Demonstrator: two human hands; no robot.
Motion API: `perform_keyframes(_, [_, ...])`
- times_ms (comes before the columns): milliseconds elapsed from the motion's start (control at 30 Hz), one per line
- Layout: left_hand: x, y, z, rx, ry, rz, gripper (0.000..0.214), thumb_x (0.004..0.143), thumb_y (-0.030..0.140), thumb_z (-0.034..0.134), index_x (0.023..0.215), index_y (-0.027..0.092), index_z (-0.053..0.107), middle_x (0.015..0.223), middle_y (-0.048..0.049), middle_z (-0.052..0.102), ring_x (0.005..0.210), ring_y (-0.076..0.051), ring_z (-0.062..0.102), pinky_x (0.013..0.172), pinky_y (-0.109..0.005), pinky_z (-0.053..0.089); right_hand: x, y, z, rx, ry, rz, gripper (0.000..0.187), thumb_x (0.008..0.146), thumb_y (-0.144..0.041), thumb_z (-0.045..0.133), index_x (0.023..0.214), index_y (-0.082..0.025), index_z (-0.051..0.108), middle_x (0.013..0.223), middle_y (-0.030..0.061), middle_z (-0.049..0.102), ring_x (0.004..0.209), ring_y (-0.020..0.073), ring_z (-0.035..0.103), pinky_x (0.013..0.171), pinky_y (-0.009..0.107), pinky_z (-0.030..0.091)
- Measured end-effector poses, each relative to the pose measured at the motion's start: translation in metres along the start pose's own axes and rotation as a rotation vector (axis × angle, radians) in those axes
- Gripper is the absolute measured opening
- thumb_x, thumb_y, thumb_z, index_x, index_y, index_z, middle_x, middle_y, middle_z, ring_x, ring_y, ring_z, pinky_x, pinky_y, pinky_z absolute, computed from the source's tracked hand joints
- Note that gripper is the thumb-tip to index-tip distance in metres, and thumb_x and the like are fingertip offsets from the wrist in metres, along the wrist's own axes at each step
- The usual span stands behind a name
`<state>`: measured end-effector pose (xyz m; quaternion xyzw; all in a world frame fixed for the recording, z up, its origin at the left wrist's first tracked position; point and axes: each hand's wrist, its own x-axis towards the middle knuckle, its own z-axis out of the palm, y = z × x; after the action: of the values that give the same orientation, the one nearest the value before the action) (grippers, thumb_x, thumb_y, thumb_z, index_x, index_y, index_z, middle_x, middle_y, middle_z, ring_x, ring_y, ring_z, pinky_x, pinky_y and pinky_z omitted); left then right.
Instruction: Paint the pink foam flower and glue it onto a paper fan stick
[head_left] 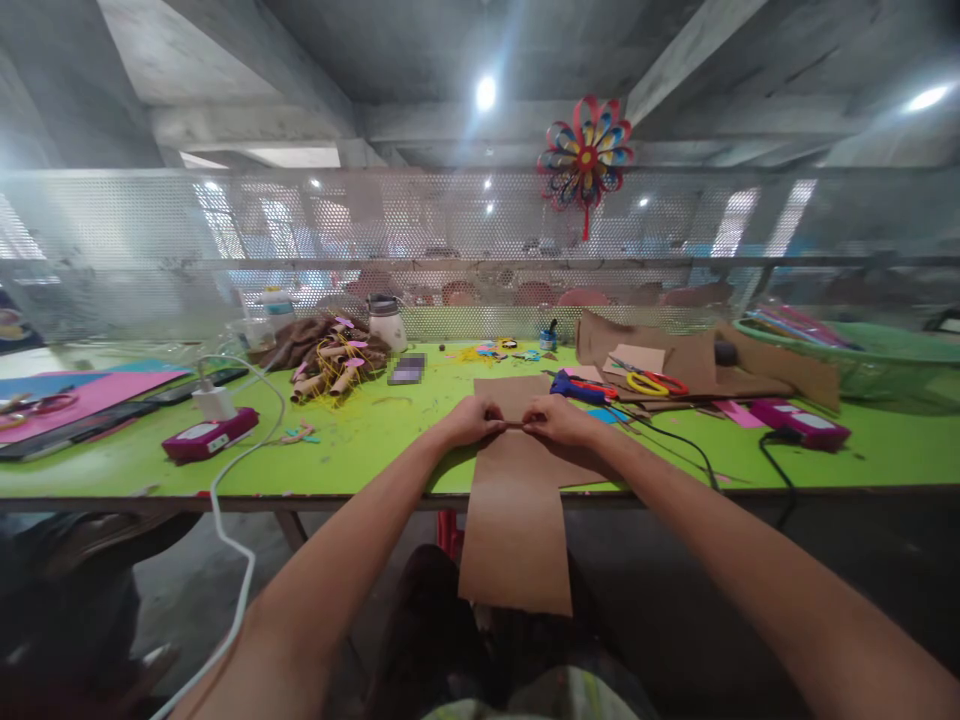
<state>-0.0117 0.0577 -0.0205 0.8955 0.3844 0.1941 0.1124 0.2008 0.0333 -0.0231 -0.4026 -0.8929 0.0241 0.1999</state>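
A long sheet of brown kraft paper hangs over the front edge of the green table. My left hand and my right hand pinch its rolled or folded upper part from both sides, fingertips a short gap apart. More brown paper lies flat under and behind my hands. Just beyond my right hand rests a blue glue gun with a black cord. Scissors with yellow and red handles lie on brown paper further right.
Paper rolls with yellow strands are heaped at the back left, beside a white jar. Purple power strips stand on both sides, with trailing cords. A green basket is at far right. A perforated screen bounds the back.
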Motion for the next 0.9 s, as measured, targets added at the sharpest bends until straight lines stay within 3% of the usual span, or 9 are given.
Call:
perform_keyframes(433, [0.004, 0.001, 0.005, 0.08, -0.009, 0.061, 0.025, 0.077, 0.037, 0.056, 0.084, 0.015, 0.067, 0.07, -0.0025, 0.062, 0.062, -0.013, 0.05, 0.056, -0.022, 0.033, 0.003, -0.003, 0.022, -0.097, 0.114, -0.004, 0.017, 0.083, -0.029, 0.057, 0.08, -0.014, 0.062, 0.083, 0.0076, 0.06, 0.08, 0.0161, 0.053, 0.07, 0.025, 0.037])
perform_keyframes(900, [0.003, 0.0, 0.004, 0.086, 0.003, 0.09, 0.02, 0.077, 0.028, 0.057, 0.08, 0.012, 0.068, 0.072, -0.0045, 0.062, 0.064, -0.013, 0.05, 0.057, -0.022, 0.034, -0.005, 0.0, 0.016, -0.056, 0.138, -0.031, 0.008, 0.08, -0.019, 0.057, 0.075, -0.013, 0.059, 0.076, 0.0048, 0.056, 0.07, 0.0134, 0.048, 0.063, 0.023, 0.035])
